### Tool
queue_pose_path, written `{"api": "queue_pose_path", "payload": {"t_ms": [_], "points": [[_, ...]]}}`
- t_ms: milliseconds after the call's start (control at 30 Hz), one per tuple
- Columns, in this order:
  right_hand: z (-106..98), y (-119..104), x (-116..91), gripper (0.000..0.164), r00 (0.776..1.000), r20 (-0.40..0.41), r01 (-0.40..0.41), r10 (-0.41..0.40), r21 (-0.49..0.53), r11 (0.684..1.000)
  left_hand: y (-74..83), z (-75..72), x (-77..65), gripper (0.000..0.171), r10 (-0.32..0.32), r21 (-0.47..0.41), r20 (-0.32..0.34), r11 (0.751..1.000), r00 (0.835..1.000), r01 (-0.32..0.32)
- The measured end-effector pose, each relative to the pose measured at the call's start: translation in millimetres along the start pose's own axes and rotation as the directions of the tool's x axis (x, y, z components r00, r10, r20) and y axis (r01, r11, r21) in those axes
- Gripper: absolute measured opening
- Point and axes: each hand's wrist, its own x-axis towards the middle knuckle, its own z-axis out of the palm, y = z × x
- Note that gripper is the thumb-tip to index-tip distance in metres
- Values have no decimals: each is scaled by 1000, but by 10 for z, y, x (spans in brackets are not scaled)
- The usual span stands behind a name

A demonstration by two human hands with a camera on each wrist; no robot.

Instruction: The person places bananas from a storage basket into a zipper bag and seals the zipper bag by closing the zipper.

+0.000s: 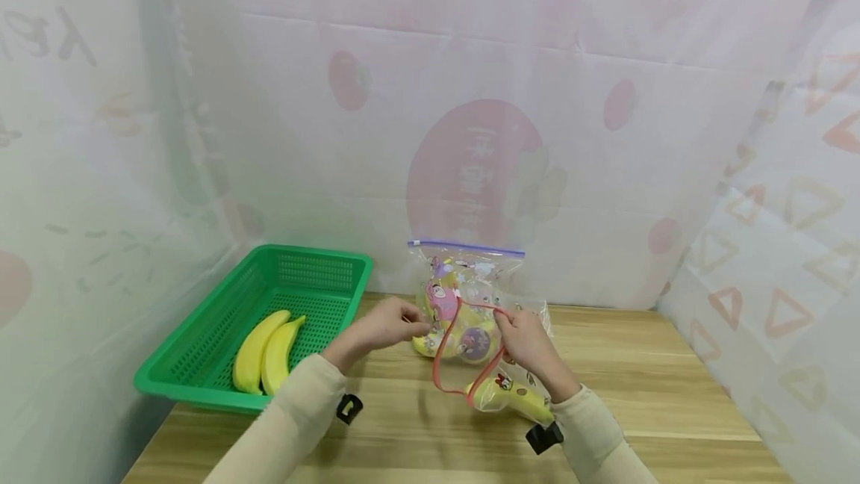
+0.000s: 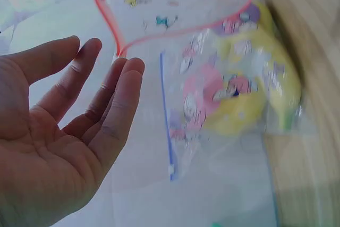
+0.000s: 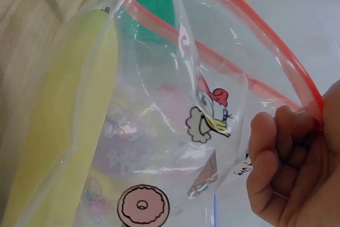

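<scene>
My right hand (image 1: 531,342) grips the red-edged rim of a clear zip bag (image 3: 159,168) printed with cartoon figures. The bag's mouth gapes toward the left, and a yellow banana (image 3: 64,115) lies inside it. My left hand (image 2: 74,126) has its fingers spread and bent a little, holding nothing, just left of the red rim. Behind both hands stands a second clear zip bag (image 1: 440,305) with a purple-blue zip strip, filled with yellow fruit; the red-rimmed bag partly covers it in the head view.
A green plastic basket (image 1: 195,320) sits on the left of the wooden table (image 1: 638,379), with two bananas (image 1: 265,353) in it. Printed white curtains (image 1: 302,140) hang behind the table and on both sides.
</scene>
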Motion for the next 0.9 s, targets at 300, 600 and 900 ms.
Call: {"api": "queue_pose_path", "payload": {"t_ms": [300, 600, 900], "points": [[-28, 11, -21, 48, 1000, 6, -3, 3, 3, 1000, -37, -545, 8, 17, -97, 122, -123, 986, 988, 112], [-56, 3, -38, 49, 1000, 12, -7, 6, 9, 1000, -266, -912, 2, 22, -149, 238, -185, 952, 971, 192], [-75, -3, -44, 50, 1000, 11, -7, 7, -3, 1000, -556, -1109, -51, 19, -309, 453, -213, 809, 927, 374]]}}
